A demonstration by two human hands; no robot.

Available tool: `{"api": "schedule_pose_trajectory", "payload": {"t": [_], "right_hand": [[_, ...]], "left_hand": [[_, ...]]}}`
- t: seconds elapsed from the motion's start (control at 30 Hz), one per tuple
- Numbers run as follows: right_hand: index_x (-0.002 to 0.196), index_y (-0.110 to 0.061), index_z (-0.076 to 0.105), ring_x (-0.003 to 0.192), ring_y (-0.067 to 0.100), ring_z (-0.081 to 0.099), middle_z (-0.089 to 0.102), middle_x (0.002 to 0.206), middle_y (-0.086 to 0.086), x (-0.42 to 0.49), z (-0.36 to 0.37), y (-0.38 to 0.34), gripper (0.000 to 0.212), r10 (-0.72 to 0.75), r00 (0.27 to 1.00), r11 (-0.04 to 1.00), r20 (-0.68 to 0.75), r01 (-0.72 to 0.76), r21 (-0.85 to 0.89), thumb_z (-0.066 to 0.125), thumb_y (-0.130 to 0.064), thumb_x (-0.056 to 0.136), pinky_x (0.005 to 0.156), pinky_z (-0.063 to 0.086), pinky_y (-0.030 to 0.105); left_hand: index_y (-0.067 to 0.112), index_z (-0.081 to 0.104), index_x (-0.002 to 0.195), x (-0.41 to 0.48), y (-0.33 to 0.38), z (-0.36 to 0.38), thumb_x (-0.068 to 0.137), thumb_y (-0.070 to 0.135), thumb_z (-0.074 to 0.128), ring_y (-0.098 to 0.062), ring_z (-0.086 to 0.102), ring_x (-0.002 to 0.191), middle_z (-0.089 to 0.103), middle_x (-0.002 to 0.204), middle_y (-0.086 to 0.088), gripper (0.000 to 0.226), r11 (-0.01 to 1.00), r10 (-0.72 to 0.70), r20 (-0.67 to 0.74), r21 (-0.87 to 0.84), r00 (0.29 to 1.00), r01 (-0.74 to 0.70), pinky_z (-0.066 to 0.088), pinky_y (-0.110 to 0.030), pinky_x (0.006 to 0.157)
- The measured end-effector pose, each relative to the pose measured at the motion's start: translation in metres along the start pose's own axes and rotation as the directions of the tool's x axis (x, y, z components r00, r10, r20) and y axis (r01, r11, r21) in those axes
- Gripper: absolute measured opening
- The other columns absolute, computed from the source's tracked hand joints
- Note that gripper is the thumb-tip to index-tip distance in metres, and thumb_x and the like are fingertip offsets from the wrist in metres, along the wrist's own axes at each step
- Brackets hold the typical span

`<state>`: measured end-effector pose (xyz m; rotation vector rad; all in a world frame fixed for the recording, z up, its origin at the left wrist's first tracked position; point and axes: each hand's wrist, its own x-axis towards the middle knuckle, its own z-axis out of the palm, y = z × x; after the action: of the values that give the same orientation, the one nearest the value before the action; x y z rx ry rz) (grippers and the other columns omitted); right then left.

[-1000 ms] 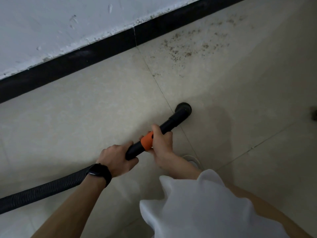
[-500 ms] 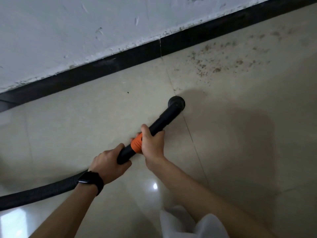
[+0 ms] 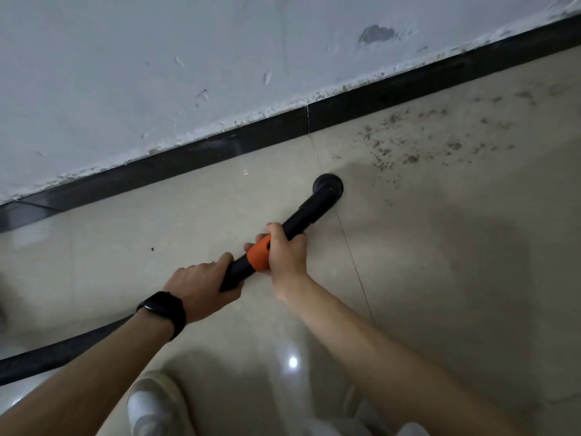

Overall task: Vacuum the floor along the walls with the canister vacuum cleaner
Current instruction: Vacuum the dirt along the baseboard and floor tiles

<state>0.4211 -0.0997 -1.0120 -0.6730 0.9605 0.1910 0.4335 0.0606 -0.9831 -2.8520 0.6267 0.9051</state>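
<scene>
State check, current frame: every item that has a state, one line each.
nozzle: down on the floor, short of the debris, clear of the baseboard.
vacuum tube: slanted, held by both hands.
left hand: grips the tube's rear end.
right hand: grips at the orange collar.
hose: trails off frame left.
debris: scattered by the baseboard, not picked up.

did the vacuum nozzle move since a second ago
Yes. The nozzle has slid up the tile seam toward the black baseboard, closer to the brown debris.
</scene>
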Motion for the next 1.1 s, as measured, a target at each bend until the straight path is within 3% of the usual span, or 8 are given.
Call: {"api": "schedule_pose_trajectory", "payload": {"t": [0.33,0.43,0.53,0.6,0.7,0.83,0.93,1.1], "right_hand": [[0.127,-0.007,0.048,0.079,0.03,0.074,0.065,0.083,0.01,0.017,0.032,-0.027,0.034,0.082,0.993,0.982,0.082,-0.067,-0.175,0.063,-0.02,0.099,0.076,0.062,0.041],[0.131,-0.008,0.043,0.106,0.038,0.071,0.066,0.107,0.015,0.026,0.039,-0.027,0.044,0.058,0.998,0.922,0.015,-0.048,-0.383,0.062,-0.031,0.1,0.09,0.06,0.051],[0.137,-0.011,0.036,0.115,0.036,0.063,0.054,0.129,0.013,0.031,0.043,-0.031,0.054,0.056,0.998,0.815,-0.021,-0.058,-0.577,0.059,-0.043,0.101,0.076,0.063,0.051],[0.138,-0.012,0.033,0.115,0.034,0.063,0.052,0.129,0.01,0.032,0.047,-0.034,0.055,0.074,0.997,0.788,-0.021,-0.071,-0.611,0.057,-0.046,0.102,0.072,0.064,0.048],[0.137,-0.009,0.035,0.111,0.031,0.064,0.057,0.117,0.008,0.039,0.054,-0.029,0.054,-0.025,0.998,0.763,-0.054,-0.016,-0.646,0.054,-0.046,0.103,0.087,0.062,0.049],[0.133,-0.013,0.034,0.072,0.024,0.076,0.066,0.09,0.01,0.039,0.073,-0.01,0.041,-0.112,0.992,0.921,-0.061,0.081,-0.382,0.054,-0.031,0.103,0.068,0.063,0.035],[0.132,-0.013,0.039,0.064,0.021,0.074,0.063,0.088,0.01,0.042,0.081,0.003,0.038,-0.172,0.979,0.969,-0.112,0.148,-0.199,0.058,-0.026,0.102,0.065,0.063,0.036],[0.126,-0.007,0.05,0.048,0.016,0.058,0.058,0.076,0.006,0.047,0.101,0.005,0.033,-0.192,0.962,0.98,-0.195,0.178,-0.086,0.062,-0.018,0.098,0.055,0.055,0.032]], "left_hand": [[0.028,0.032,0.095,0.028,-0.025,-0.008,0.091,0.064,0.041,-0.015,0.052,0.056,0.05,0.064,0.01,0.037,0.998,0.063,-0.053,0.029,0.997,-0.062,0.035,-0.03,0.051],[0.028,0.032,0.097,0.034,-0.033,0.0,0.092,0.064,0.038,-0.017,0.056,0.058,0.049,0.063,0.01,0.037,0.998,0.064,-0.086,0.028,0.994,-0.061,0.042,-0.029,0.054],[0.029,0.029,0.095,0.038,-0.04,0.007,0.091,0.065,0.036,-0.021,0.052,0.056,0.045,0.06,0.009,0.037,0.995,0.081,-0.162,0.063,0.983,-0.071,0.041,-0.029,0.055],[0.028,0.03,0.096,0.04,-0.043,0.01,0.091,0.064,0.038,-0.022,0.049,0.053,0.043,0.058,0.009,0.037,0.995,0.09,-0.213,0.066,0.973,-0.077,0.036,-0.028,0.052],[0.025,0.038,0.1,0.043,-0.046,0.014,0.089,0.061,0.042,-0.022,0.046,0.05,0.04,0.055,0.009,0.038,0.996,0.089,-0.277,0.055,0.957,-0.077,0.032,-0.026,0.051],[0.022,0.044,0.102,0.049,-0.053,0.015,0.087,0.058,0.049,-0.026,0.047,0.051,0.042,0.057,0.008,0.039,0.995,0.104,-0.33,0.023,0.938,-0.102,0.032,-0.027,0.052],[0.021,0.046,0.104,0.051,-0.058,0.015,0.087,0.056,0.05,-0.029,0.055,0.056,0.053,0.062,0.004,0.039,0.992,0.123,-0.353,0.035,0.928,-0.119,0.031,-0.027,0.053],[0.025,0.039,0.102,0.061,-0.066,0.012,0.088,0.059,0.044,-0.02,0.045,0.05,0.04,0.056,0.01,0.037,0.994,0.112,-0.337,0.054,0.935,-0.1,0.028,-0.027,0.049]]}}
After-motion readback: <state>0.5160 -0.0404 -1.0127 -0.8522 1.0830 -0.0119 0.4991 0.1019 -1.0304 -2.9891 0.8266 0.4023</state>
